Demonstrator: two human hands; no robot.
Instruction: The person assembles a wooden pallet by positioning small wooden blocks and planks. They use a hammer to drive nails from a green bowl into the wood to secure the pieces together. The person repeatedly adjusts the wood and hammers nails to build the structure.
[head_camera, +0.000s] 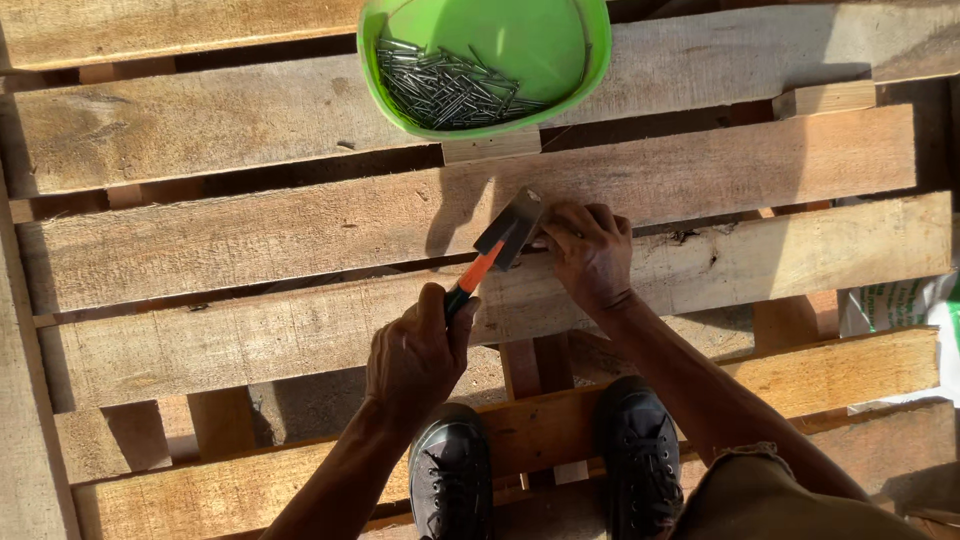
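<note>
Left hand (415, 355): closed in a fist around the handle of a hammer (497, 246). The handle is orange and black; the dark metal head sits up and to the right of the fist, tilted, close against the fingers of the other hand.

Right hand (588, 248): fingers curled and pinched together on the plank (300, 225) just beside the hammer head. Whatever they pinch is too small to make out.

Plank: weathered wood, running left to right under both hands, one of several slats of a wooden pallet (180, 130) with dark gaps between them.

Green bowl (560, 80): round, plastic, standing on the slats beyond the hands, above and slightly left of the hammer head, well apart from both hands.

Nails (445, 90): a loose heap of grey metal nails lying in the left and lower part of the bowl.

Black shoes (450, 480): a laced pair, planted on the nearest slat, directly below the hands; the left shoe lies just under the left wrist, the right one under the right forearm.

Sacking (905, 305): white and green, showing through the slats well to the right of the right hand.
</note>
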